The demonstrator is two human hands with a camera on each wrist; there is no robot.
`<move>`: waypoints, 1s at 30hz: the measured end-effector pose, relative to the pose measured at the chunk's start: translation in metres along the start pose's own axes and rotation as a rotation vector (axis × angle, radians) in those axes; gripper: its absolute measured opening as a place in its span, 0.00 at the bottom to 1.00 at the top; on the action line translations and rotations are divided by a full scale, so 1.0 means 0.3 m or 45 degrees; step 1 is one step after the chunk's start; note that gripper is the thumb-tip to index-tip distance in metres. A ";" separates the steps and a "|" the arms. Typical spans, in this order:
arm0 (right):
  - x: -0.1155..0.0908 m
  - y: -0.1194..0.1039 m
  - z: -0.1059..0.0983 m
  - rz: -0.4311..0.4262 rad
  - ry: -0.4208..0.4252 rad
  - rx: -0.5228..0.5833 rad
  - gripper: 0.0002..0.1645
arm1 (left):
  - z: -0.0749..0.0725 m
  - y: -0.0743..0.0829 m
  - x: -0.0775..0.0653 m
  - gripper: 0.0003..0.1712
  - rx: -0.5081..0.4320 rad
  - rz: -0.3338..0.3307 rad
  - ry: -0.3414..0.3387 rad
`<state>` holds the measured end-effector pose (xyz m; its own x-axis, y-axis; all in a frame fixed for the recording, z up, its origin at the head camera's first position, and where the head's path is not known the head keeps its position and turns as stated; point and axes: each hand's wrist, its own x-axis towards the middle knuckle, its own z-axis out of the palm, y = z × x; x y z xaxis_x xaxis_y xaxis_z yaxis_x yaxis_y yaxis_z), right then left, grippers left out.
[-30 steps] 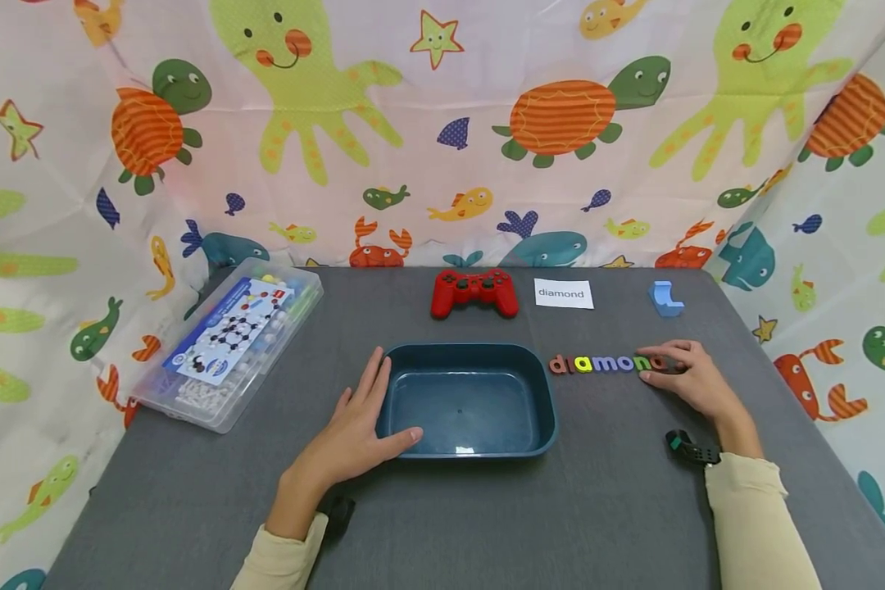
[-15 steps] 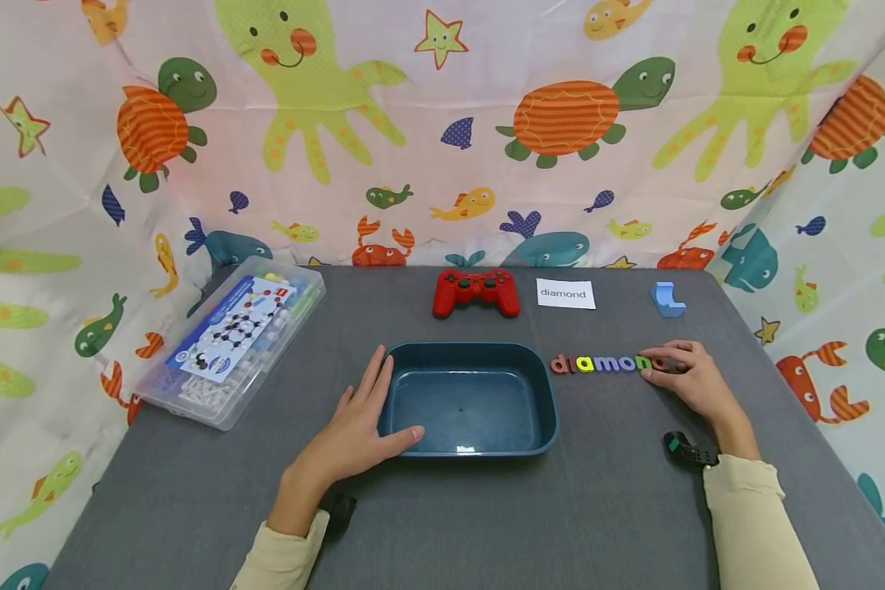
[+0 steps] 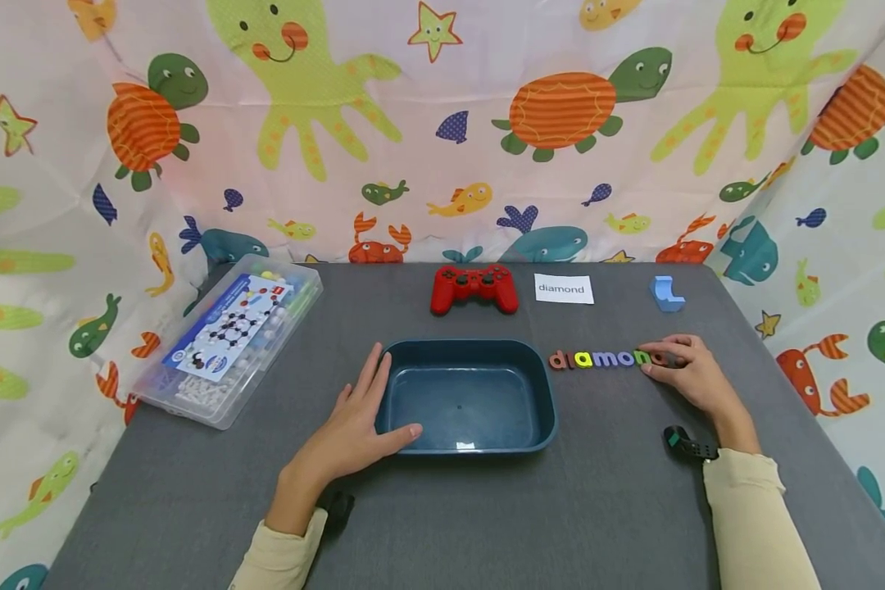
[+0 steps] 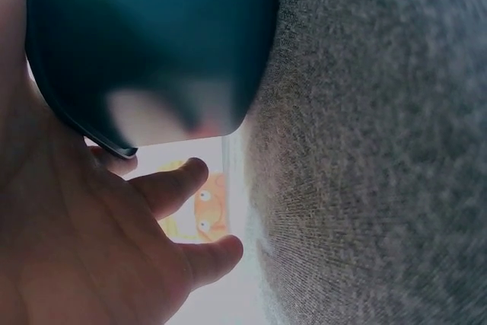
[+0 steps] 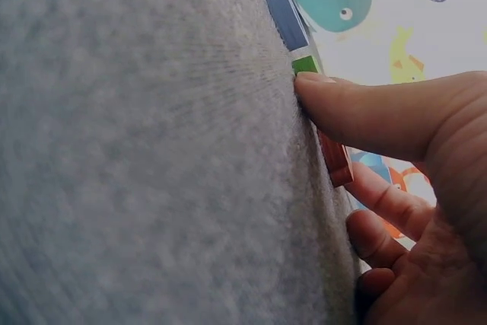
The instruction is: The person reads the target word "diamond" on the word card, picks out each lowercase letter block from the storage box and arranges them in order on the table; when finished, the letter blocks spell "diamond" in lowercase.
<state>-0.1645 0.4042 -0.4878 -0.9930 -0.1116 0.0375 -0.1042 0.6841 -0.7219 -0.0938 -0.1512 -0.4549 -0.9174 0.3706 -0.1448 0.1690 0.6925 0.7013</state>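
In the head view my left hand [image 3: 347,426] rests along the left side of a dark blue plastic tray [image 3: 466,449]. Its fingers are straight at the tray's left edge, and the thumb extends over the front left corner. Right of the tray, small coloured letters lie in a row spelling "diamond". My right hand [image 3: 696,373] pinches the green letter n [image 3: 641,357] between thumb and forefinger. Beneath that hand lies the brown final letter d [image 3: 660,359], partly covered. The right wrist view shows the thumb [image 5: 365,112] against the green letter.
A white card [image 3: 564,288] printed "diamond" lies behind the letters. Beside it are a red game controller [image 3: 474,287] and a light blue plastic block [image 3: 666,295]. A clear case [image 3: 229,344] of molecule-model parts sits at the left, and a patterned cloth surrounds the table.
The head camera's view has shifted slightly. Both hands, the tray and the letters keep their places.
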 end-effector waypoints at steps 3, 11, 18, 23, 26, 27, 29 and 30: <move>0.002 -0.004 -0.008 0.024 -0.027 0.007 0.28 | -0.005 -0.001 -0.005 0.66 -0.003 -0.008 0.010; -0.029 0.016 -0.052 0.087 -0.032 0.084 0.32 | -0.008 -0.004 -0.020 0.67 0.012 -0.025 0.012; -0.038 0.003 -0.048 0.086 -0.005 0.052 0.29 | -0.045 -0.016 -0.051 0.65 -0.088 0.015 0.086; -0.046 0.008 -0.044 0.073 0.008 0.027 0.28 | -0.095 -0.026 -0.067 0.61 -0.144 0.032 0.170; -0.054 0.014 -0.040 0.072 0.019 0.012 0.27 | -0.123 -0.034 -0.071 0.57 -0.163 0.040 0.212; -0.057 0.016 -0.038 0.074 0.023 0.007 0.27 | -0.132 -0.037 -0.073 0.56 -0.169 0.043 0.220; -0.061 0.019 -0.036 0.081 0.023 0.009 0.27 | -0.152 -0.045 -0.077 0.55 -0.186 0.052 0.234; -0.063 0.021 -0.035 0.084 0.024 0.006 0.27 | -0.161 -0.050 -0.078 0.55 -0.183 0.053 0.239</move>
<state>-0.1470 0.4181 -0.4857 -0.9986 -0.0528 0.0028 -0.0383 0.6859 -0.7266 -0.0923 -0.2001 -0.4282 -0.9639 0.2660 0.0095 0.1676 0.5786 0.7982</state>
